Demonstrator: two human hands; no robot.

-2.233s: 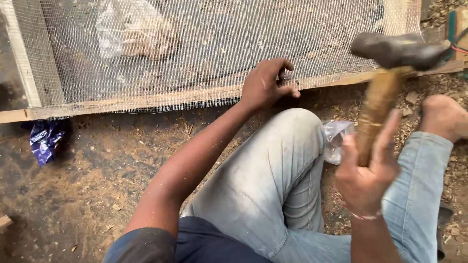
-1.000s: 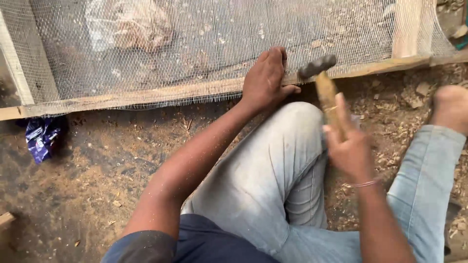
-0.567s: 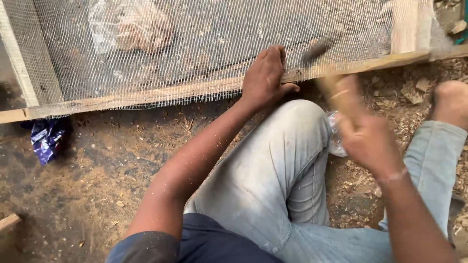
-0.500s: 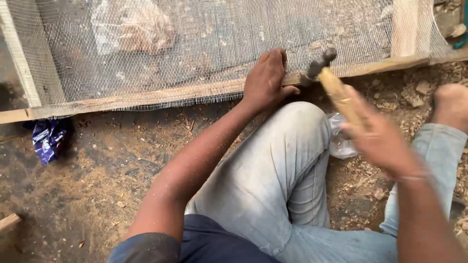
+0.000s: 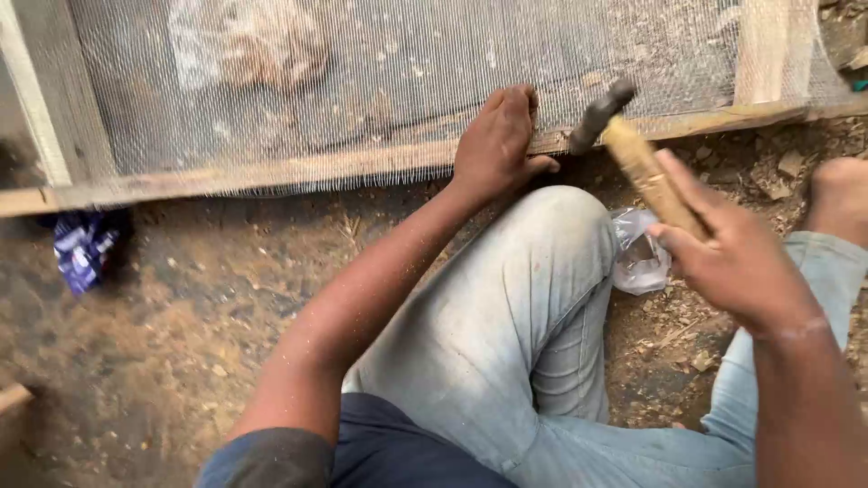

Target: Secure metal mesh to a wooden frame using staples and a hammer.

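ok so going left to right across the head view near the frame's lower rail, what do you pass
blue wrapper → left hand pressed on the wooden rail → hammer → clear plastic bag → right hand gripping the hammer handle → bare foot

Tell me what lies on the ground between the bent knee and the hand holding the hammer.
In the head view, a crumpled clear plastic bag lies on the dirt between the knee and the right hand gripping the hammer.

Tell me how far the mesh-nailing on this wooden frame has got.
Done: the wire mesh lies spread over the wooden frame, its edge overhanging the near rail. In hand: the left hand presses mesh on the rail while the right hand holds the hammer, its head just beside those fingers. Left: no nail heads are discernible along the rail, so how much is fastened cannot be told.
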